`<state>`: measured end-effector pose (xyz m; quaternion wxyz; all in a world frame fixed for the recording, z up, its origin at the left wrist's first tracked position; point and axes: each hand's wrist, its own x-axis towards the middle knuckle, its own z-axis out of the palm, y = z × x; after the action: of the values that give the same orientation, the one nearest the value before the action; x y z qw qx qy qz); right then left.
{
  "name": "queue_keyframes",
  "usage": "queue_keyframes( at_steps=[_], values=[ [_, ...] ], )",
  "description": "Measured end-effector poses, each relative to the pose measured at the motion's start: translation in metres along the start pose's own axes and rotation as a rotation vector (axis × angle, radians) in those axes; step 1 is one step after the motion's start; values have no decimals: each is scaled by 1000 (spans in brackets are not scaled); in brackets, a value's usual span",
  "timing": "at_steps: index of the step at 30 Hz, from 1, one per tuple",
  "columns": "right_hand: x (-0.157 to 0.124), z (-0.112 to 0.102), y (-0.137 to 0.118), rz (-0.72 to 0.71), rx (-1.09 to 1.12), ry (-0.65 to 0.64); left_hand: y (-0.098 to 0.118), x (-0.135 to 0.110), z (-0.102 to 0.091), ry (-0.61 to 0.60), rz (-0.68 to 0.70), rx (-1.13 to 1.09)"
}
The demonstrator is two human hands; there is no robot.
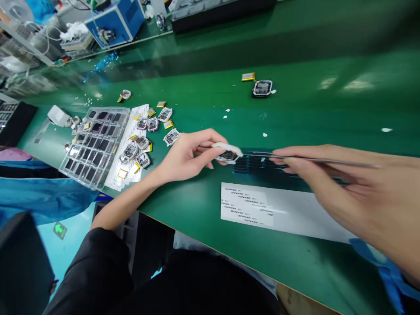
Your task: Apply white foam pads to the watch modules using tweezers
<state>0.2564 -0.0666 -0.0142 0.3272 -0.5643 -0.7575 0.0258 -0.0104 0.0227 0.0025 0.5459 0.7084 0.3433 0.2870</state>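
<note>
My left hand [193, 155] grips a white watch case [230, 154] with its circuit side showing, tilted over the green bench. In my right hand [341, 175] is a pair of tweezers [315, 160], held nearly level, with the tips pointing left close to the case's right edge. Whether the tips touch the case I cannot tell. Below the tweezers lies a dark sheet of black strips [249, 165], partly hidden by my right hand. A white printed backing sheet [246, 204] lies nearer to me, running under my right wrist.
Left of my left hand, several opened watch cases [129, 152] with yellow-edged batteries lie on and around a printed paper. Beside them stands a clear compartment tray [95, 144] of dark screens. Farther back are another case [262, 88] with its battery [248, 77] and a blue box [118, 22].
</note>
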Motion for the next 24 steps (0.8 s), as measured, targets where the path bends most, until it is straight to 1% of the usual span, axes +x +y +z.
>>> queue_keyframes(
  at_steps=[3, 6, 9, 12, 15, 21, 24],
  values=[
    [8, 7, -3, -40, 61, -7, -5, -1, -6, -124, 111, 238],
    [8, 11, 3, -31, 58, -16, -11, -4, -1, -259, 215, 397],
    [7, 14, 8, -62, 68, -27, -19, -3, 5, -336, 268, 527],
    [8, 15, 10, -79, 78, -38, -26, -2, 9, -367, 273, 659],
    [10, 17, 9, -94, 64, -21, -30, -2, 11, -373, 306, 686],
    [8, 23, 0, -192, -17, 97, -31, 0, 12, -385, 304, 670],
    [9, 20, -1, -234, -132, 218, -31, 1, 11, -401, 300, 676]
  ],
)
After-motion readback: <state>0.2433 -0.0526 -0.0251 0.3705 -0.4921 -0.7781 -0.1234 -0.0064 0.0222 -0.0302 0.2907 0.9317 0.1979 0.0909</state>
